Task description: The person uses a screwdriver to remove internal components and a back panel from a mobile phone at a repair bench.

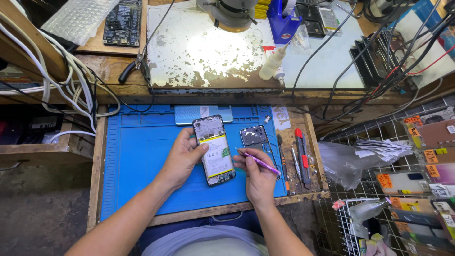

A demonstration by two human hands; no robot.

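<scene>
Left hand clamps opened phone by its side, back cover off, battery exposed, above blue mat centre. Right hand pinches purple tool, tip just beside phone's right edge. Risk: tip skids onto battery, punctures it. One-sided hold, phone may twist. Removed plate lies near mat's right edge.

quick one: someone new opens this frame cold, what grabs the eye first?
Dead centre, the opened smartphone with its back off and pale battery exposed, gripped at its left edge by the left hand above the bright blue silicone work mat. Just right of it, the right hand holds a slim purple-handled tool, its tip beside the phone's right edge. Behind, a worn white board glares under a lamp.
</scene>
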